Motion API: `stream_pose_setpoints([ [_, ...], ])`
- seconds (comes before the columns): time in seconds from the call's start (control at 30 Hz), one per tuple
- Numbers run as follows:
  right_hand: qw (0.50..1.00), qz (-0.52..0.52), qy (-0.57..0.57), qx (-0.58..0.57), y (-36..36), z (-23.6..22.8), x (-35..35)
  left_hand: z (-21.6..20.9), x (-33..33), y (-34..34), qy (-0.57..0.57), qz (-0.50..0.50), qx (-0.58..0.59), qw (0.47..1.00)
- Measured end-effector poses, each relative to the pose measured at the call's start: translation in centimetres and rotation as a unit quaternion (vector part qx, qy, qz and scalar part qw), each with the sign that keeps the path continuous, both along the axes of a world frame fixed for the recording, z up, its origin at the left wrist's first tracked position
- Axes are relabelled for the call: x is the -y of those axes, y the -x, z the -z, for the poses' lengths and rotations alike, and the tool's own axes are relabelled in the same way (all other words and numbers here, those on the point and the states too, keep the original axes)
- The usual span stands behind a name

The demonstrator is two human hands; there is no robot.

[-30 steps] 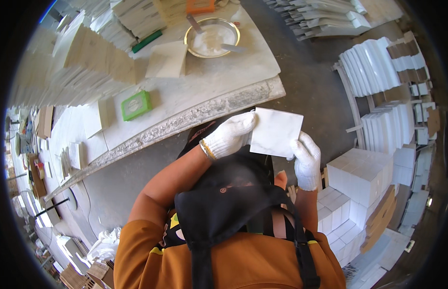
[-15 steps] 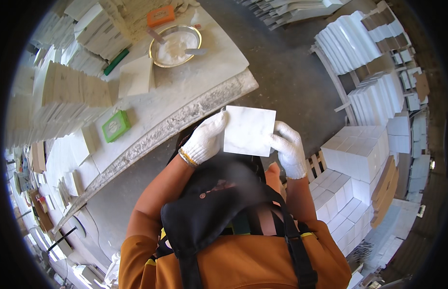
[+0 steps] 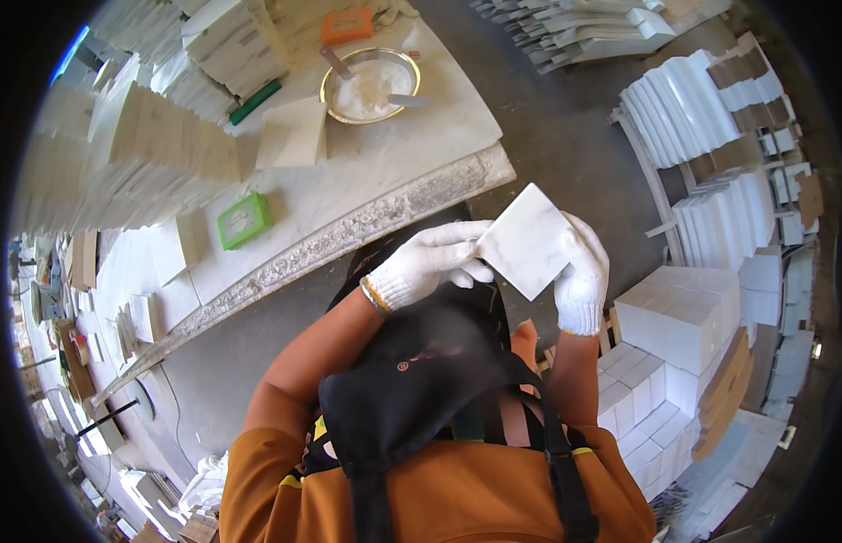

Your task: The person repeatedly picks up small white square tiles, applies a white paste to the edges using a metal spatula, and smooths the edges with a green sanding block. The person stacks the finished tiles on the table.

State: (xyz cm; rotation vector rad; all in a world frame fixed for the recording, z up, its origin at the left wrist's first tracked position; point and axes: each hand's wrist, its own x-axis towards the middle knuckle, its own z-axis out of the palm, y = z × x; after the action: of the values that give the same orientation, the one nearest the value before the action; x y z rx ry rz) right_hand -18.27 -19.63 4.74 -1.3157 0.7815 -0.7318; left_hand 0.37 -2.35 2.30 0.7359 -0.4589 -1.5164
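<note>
Square white tile [image 3: 524, 242], smooth, faintly grey-veined, is held aloft off the bench's [image 3: 439, 136] front right corner; already in hand, not set down. Its right corner is clamped by the knit-gloved right hand [image 3: 584, 271]; left corner is met by left hand [image 3: 421, 264] fingertips, grip unclear. Round metal bowl [image 3: 363, 121] with white paste [image 3: 371, 89] is seen near the right edge.

Smooth and faintly veined, like polished stone, on the square tile [image 3: 525, 242] at centre. Matt, ribbed knit cloth over the left hand [image 3: 423, 264] and right hand [image 3: 585, 276]. Soft, dull black cloth in the apron [image 3: 412, 407], lower centre. Shiny metal along the bowl [image 3: 324, 92] rim, upper centre. Smooth on top but rough and broken along the edge of the stone-like tabletop [image 3: 457, 109]. Plastic-looking in the green box [image 3: 244, 221], left.
</note>
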Motion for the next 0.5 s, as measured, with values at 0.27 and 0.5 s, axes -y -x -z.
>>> stream_pose_setpoints([
  [0.27,0.993,-0.031,-0.116,0.019,-0.1,-0.5,-2.8,-1.3,0.2,1.3,-0.036,-0.055,0.048,0.997],
  [0.5,0.98,-0.122,-0.151,-0.046,1.8,0.0,-3.0,-1.8,-0.1,0.9,-0.082,-0.042,0.084,0.992],
])
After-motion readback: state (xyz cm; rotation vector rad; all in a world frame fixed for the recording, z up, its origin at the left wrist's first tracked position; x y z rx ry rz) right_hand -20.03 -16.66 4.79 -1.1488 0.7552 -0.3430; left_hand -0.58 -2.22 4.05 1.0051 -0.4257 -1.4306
